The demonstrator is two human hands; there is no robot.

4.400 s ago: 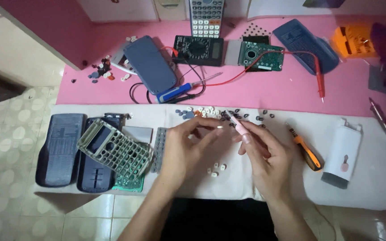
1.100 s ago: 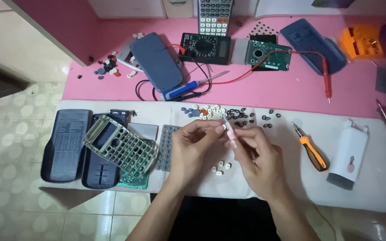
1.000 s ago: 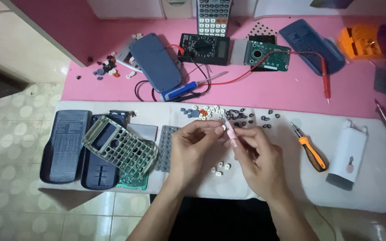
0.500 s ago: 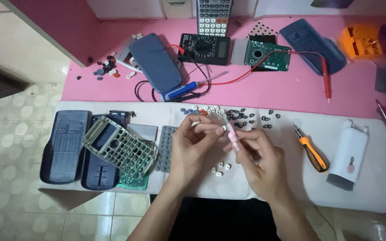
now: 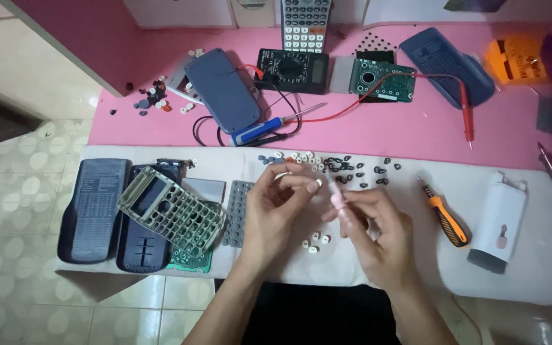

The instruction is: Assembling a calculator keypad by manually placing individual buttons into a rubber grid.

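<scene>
right hand [image 5: 378,239] grip closed on pink tool [image 5: 338,199], left hand [image 5: 279,207] grip pinching small key [image 5: 313,187]

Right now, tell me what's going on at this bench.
A person sits at a white cloth spread over a pink table, working on a taken-apart calculator. The left hand pinches a small white key at its fingertips, and the right hand holds a small pink tool against it. Loose white and dark keys lie just beyond the hands. The calculator's grey front frame rests at the left, an orange screwdriver at the right.
</scene>
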